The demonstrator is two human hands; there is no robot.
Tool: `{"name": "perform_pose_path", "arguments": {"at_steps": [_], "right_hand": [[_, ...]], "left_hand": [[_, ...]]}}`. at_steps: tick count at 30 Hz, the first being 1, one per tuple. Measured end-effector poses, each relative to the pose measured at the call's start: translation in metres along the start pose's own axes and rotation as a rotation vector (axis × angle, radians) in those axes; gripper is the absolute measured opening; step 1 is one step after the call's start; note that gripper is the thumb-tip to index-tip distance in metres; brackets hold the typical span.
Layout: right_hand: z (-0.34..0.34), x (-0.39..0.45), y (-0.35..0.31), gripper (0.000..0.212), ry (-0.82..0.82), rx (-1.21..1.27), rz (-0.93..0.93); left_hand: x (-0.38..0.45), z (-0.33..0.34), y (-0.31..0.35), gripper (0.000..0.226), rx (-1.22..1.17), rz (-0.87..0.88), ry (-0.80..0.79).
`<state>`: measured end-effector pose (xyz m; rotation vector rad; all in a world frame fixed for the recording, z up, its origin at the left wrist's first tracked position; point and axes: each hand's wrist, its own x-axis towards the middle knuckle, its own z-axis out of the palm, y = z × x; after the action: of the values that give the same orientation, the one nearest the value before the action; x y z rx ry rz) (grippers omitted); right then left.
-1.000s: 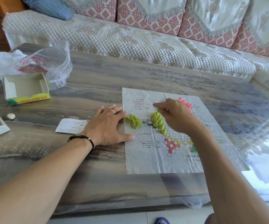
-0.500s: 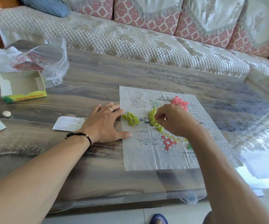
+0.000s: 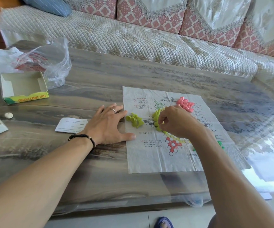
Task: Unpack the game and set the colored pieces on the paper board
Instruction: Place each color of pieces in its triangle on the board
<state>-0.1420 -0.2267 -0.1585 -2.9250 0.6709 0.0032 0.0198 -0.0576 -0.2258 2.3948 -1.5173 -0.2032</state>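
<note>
Your right hand (image 3: 176, 121) has drawn back slightly, fingers curled, pinching yellow-green pieces (image 3: 156, 118) on the paper board (image 3: 149, 160); your left hand (image 3: 107, 125) stays flat, fingers spread, pressing the board's edge against the worktop (image 3: 100, 83).

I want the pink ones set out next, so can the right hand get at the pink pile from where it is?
Probably yes: the pink pile lies uncovered on the paper board, just beyond the right hand, nothing between.
</note>
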Motion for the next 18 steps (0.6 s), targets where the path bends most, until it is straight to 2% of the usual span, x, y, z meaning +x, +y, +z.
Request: {"name": "perform_pose_path", "arguments": {"at_steps": [6,12,18], "right_hand": [[0.001,0.003,-0.004,0.014,0.12,0.057,-0.059],[0.018,0.016,-0.03,0.026,0.088,0.012,-0.19],[0.019,0.022,-0.041,0.024,0.054,-0.088,-0.229]], "left_hand": [[0.0,-0.001,0.001,0.116,0.002,-0.012,-0.008],[0.0,-0.001,0.0,0.113,0.021,-0.015,-0.012],[0.0,0.0,0.001,0.11,0.019,-0.011,-0.004]]}}
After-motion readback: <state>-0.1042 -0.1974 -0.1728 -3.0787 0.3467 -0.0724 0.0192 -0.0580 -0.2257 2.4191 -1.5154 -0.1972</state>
